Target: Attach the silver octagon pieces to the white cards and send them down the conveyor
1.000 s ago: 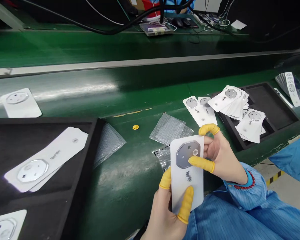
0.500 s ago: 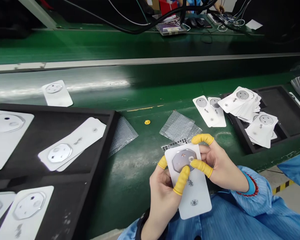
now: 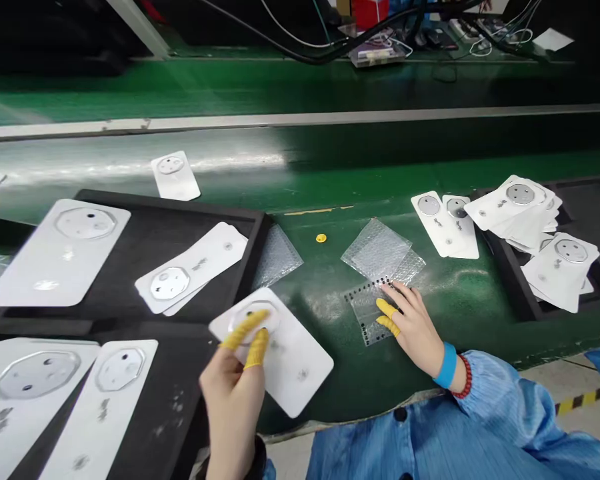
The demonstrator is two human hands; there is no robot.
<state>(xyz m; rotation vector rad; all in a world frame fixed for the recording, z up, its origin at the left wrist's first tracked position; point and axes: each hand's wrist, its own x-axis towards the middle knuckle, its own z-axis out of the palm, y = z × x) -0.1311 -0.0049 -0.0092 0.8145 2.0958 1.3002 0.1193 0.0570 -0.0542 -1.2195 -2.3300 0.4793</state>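
Note:
My left hand point(image 3: 237, 380), in yellow finger cots, grips a white rounded-corner panel point(image 3: 295, 350) by its upper end. The panel has a silver octagonal area with small holes, partly under my fingers, and tilts beside the edge of the left black tray point(image 3: 260, 230). My right hand point(image 3: 415, 327), with finger cots on two fingers, reaches over a clear sheet with rows of black dots point(image 3: 367, 313). Its fingers are stretched out and apart at the sheet, and I cannot tell how firmly they touch. Clear bubble-textured bags point(image 3: 377, 247) lie just beyond.
Several similar white panels point(image 3: 70, 260) lie in the left tray. More are piled point(image 3: 515, 207) on a black tray point(image 3: 513, 293) at the right, with two panels point(image 3: 433, 223) beside it. A yellow finger cot point(image 3: 321, 238) lies on the green bench point(image 3: 310, 293). Cables point(image 3: 320, 57) hang at the back.
My left hand has carried the panel left to the tray's edge. My right hand has let go of the panel and moved to the dotted sheet. The view has shifted left.

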